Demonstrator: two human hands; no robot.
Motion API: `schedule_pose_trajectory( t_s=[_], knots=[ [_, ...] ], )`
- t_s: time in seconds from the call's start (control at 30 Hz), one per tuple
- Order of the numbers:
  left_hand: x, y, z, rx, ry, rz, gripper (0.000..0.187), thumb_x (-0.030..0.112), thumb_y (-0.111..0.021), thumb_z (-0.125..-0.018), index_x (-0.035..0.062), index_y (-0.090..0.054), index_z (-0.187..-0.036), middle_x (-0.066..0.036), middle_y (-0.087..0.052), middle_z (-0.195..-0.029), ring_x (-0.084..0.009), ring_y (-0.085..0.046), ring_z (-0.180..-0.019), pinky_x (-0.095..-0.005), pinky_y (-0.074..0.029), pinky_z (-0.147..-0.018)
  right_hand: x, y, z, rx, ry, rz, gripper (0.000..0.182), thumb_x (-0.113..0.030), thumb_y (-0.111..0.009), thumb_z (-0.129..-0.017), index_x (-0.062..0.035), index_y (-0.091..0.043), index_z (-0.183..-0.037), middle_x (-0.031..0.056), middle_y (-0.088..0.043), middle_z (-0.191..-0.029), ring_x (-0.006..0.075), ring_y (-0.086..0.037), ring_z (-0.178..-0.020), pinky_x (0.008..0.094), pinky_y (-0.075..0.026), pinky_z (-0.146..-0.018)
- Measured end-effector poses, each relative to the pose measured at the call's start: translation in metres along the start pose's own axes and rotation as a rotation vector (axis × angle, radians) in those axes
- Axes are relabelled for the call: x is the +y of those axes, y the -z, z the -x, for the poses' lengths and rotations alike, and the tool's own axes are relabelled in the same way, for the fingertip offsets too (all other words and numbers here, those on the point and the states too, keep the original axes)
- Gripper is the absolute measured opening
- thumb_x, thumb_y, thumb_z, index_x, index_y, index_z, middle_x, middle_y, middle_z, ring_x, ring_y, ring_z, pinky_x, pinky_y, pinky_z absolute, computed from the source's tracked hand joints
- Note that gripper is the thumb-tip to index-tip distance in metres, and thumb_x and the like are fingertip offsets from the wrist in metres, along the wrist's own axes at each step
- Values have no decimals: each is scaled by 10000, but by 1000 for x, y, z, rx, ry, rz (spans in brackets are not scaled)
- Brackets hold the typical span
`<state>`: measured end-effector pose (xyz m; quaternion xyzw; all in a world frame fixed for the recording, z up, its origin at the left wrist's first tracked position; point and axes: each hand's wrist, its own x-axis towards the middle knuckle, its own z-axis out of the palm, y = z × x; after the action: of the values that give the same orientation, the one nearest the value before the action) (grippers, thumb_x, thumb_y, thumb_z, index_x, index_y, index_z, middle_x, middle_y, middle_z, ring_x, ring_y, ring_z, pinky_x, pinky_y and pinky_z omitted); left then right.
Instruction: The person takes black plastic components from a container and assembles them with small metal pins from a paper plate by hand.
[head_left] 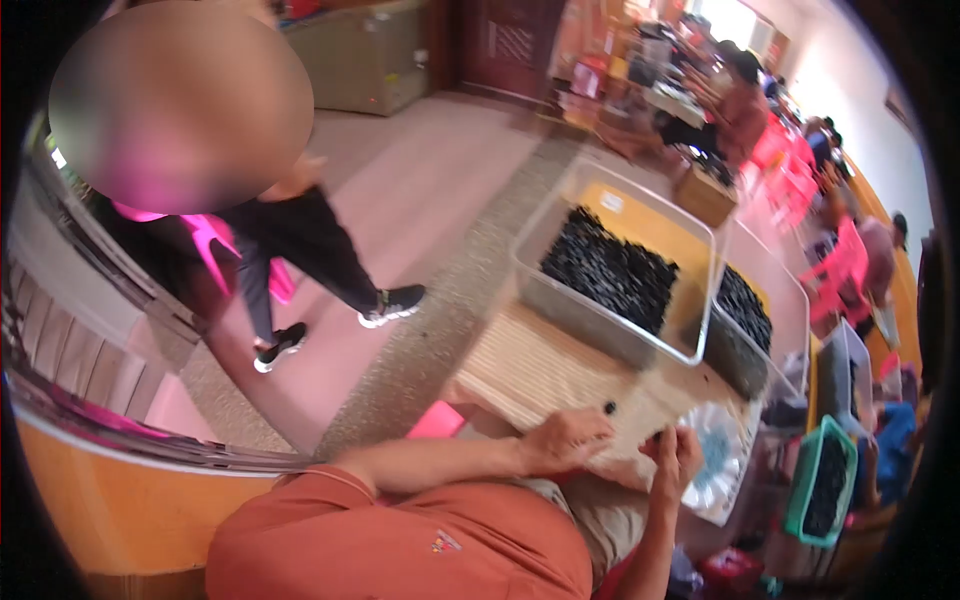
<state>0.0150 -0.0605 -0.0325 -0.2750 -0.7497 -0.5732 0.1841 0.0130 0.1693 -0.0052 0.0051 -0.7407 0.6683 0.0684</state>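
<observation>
While pink floor [420,165] runs beyond the fingers [600,427], the table [690,385] with ridged cardboard [540,365] lies nearer, clear bin [590,318] of black pieces [610,272] past the fingertips. Left hand [565,442] curled by a small black piece [610,408], pinch unclear; right hand [677,458] pinching something dark [656,438].

Left hand [568,441] here, right hand [677,459] pinching a dark piece [655,440], both on the wearer's side of the clear bin [580,316].
</observation>
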Motion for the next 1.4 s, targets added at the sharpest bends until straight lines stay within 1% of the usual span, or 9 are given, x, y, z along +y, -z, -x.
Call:
schedule_pose_trajectory(
  t_s=[0.2,0.47,0.57,0.77,0.83,0.97,1.03,1.13,1.4],
  knots=[
    [4,0,0,-4,-4,-7,117,79,-739,-874,-6,-695,-940,-164,-700,-947,-331,-701,-872,-384,-555,-735,7,-8,0,-7,-22,-125,173,-180,-628,-1021,-15,-601,-977,67,-661,-815,130,-657,-687,285,-594,-643],
    [2,-4,4,-47,94,43,111,65,-734,-885,-13,-701,-958,-156,-714,-987,-307,-711,-900,-367,-563,-759,11,-10,4,-20,13,-138,153,-154,-633,-1015,-1,-616,-1019,74,-679,-817,136,-676,-653,257,-587,-592],
    [3,-3,4,-45,54,8,108,68,-735,-885,-11,-700,-949,-155,-713,-985,-308,-711,-903,-375,-563,-762,11,-10,6,-9,17,-130,154,-151,-630,-1017,2,-617,-1030,77,-677,-820,136,-673,-657,257,-587,-592],
    [1,-3,4,-23,-19,-25,110,86,-726,-886,2,-693,-949,-151,-701,-945,-315,-702,-886,-387,-557,-751,3,-14,9,12,4,-123,164,-154,-621,-1022,8,-614,-1050,81,-668,-824,133,-662,-668,269,-588,-593],
    [-1,-3,5,-24,24,-1,110,90,-723,-886,8,-693,-953,-148,-702,-949,-316,-700,-888,-384,-555,-755,11,-9,9,0,24,-114,170,-161,-619,-1023,5,-612,-1059,79,-665,-825,130,-655,-665,273,-587,-591],
    [-4,-4,5,-10,30,16,96,90,-717,-885,19,-676,-934,-140,-681,-907,-324,-686,-856,-388,-540,-739,21,-8,7,54,56,-87,223,-254,-632,-1027,-31,-629,-1035,57,-645,-796,106,-616,-592,231,-548,-538],
    [-7,-6,6,12,18,32,95,86,-714,-887,20,-657,-925,-138,-655,-863,-330,-675,-825,-402,-526,-713,20,-10,5,53,36,-92,226,-261,-633,-1026,-35,-631,-1031,54,-645,-795,103,-614,-589,229,-545,-537],
    [-10,-6,7,43,-20,35,97,87,-713,-888,20,-656,-931,-138,-651,-871,-332,-673,-825,-406,-524,-712,12,-13,4,77,39,-77,236,-278,-623,-1032,-42,-630,-1023,46,-645,-796,93,-607,-584,227,-541,-533],
    [-16,-10,9,19,8,69,110,101,-698,-890,13,-648,-931,-148,-631,-864,-343,-661,-830,-415,-521,-722,10,-15,-2,130,87,-41,228,-273,-612,-1038,-48,-629,-1011,40,-639,-798,82,-597,-593,215,-529,-530]
  ],
)
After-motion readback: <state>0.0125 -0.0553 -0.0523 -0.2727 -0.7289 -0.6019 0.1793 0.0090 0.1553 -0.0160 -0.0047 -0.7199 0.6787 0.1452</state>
